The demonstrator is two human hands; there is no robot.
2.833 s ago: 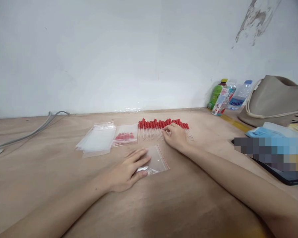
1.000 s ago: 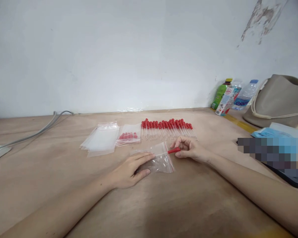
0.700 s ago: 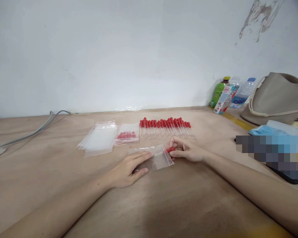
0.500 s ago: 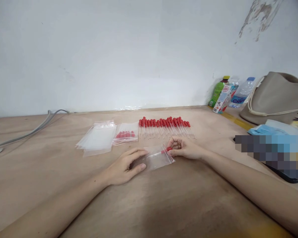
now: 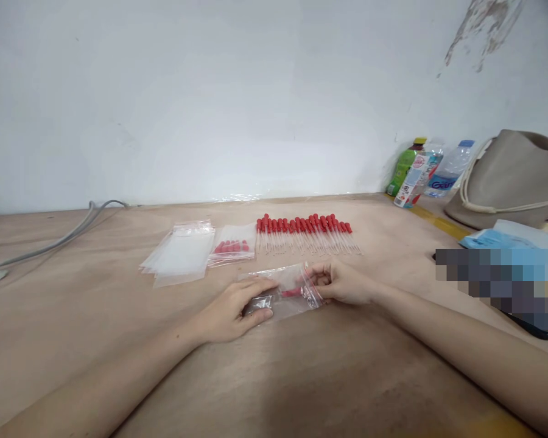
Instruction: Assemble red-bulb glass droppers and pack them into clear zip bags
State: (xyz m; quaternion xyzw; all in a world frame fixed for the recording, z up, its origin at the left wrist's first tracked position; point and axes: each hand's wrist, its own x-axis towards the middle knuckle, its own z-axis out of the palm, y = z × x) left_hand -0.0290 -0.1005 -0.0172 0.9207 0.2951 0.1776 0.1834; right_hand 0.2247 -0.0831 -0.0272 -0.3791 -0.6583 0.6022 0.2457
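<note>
A clear zip bag (image 5: 287, 311) with a red line along its mouth lies on the table between my hands. Inside it is a dropper, its red rubber bulb (image 5: 292, 292) just short of the mouth. My left hand (image 5: 235, 307) rests on the closed end, thumb and fingers apart, pressing it down. My right hand (image 5: 340, 283) has its fingers curled at the mouth, gripping the edge; the fingertips are partly hidden behind the plastic. Behind the bag lies a row of red-bulbed droppers (image 5: 308, 226), their thin clear tubes pointing toward me.
Left of the row, a filled zip bag (image 5: 232, 234) shows several red bulbs. Beside it spreads a stack of flat zip bags (image 5: 182, 255). Bottles (image 5: 404, 167), a grey-brown bag (image 5: 506, 176) and a blue packet (image 5: 493, 238) stand at the right. A grey cable (image 5: 68, 234) runs at the left.
The dropper has gone further into the bag, and my right hand has let go of its red bulb. My right fingers are now at the bag's mouth.
</note>
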